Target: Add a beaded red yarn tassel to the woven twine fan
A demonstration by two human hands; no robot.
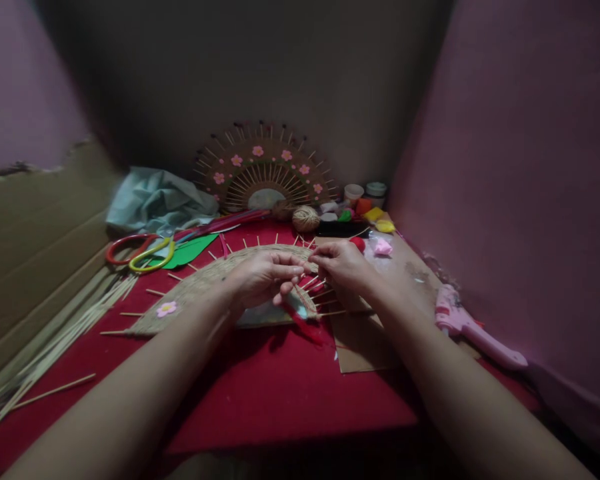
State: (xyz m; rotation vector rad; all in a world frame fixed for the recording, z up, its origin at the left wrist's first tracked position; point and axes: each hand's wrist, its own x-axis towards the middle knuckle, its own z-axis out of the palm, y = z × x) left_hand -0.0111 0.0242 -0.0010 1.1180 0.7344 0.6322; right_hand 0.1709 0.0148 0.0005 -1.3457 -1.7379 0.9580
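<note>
My left hand (263, 279) and my right hand (343, 263) meet fingertip to fingertip above a half-round fan (185, 303) wound with twine over thin sticks. Both hands are closed in a pinch; whatever lies between the fingers is too small to make out. The fan lies on the red cloth, with one pink flower (167, 309) at its left end and its middle partly covered by my hands. Below my left fingers a thin red strip (304, 323) slants down toward the cloth; I cannot tell whether it is held.
A finished-looking flowered fan (257, 152) leans at the back wall. Red-and-yellow-handled scissors (145, 253) and loose sticks (87, 307) lie left. Twine balls (305, 219) and colored clay (381, 247) sit behind; cardboard (365, 347) and a pink glue gun (475, 327) are right.
</note>
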